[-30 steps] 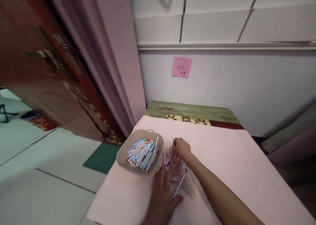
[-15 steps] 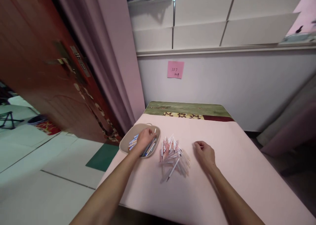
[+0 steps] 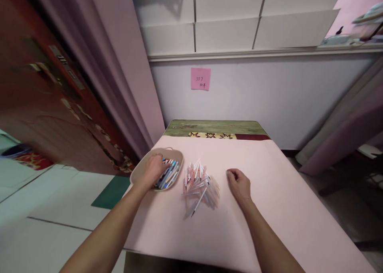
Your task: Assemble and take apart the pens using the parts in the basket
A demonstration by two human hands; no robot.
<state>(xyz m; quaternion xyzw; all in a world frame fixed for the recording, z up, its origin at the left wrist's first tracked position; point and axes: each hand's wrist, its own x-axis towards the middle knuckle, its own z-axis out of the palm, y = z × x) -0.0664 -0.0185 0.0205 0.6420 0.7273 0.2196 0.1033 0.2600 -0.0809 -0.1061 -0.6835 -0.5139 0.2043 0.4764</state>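
Observation:
My left hand [image 3: 154,168] reaches into a beige basket [image 3: 136,170] at the left of the table. Its fingers are bent down among the pens [image 3: 169,173]; whatever they grip, if anything, is hidden. The pens lie heaped in the basket, blue, grey and white. To the basket's right, directly on the pink cloth, is a loose pile of slim pen refills [image 3: 199,187], white with dark tips and partly in clear or pinkish sleeves. My right hand [image 3: 240,183] rests on the cloth right of the pile, fingers curled against the thumb, with nothing visible in them.
A pink cloth [image 3: 269,209] covers most of the table, whose green patterned far edge [image 3: 215,126] shows. Behind it stands a wall with a pink note [image 3: 200,79]. A purple curtain [image 3: 119,65] and reddish-brown door [image 3: 44,105] are at the left.
The view has turned slightly right, so everything sits further left. My left hand has moved leftward within the basket, uncovering more pens on its right. My right hand stays beside the pile.

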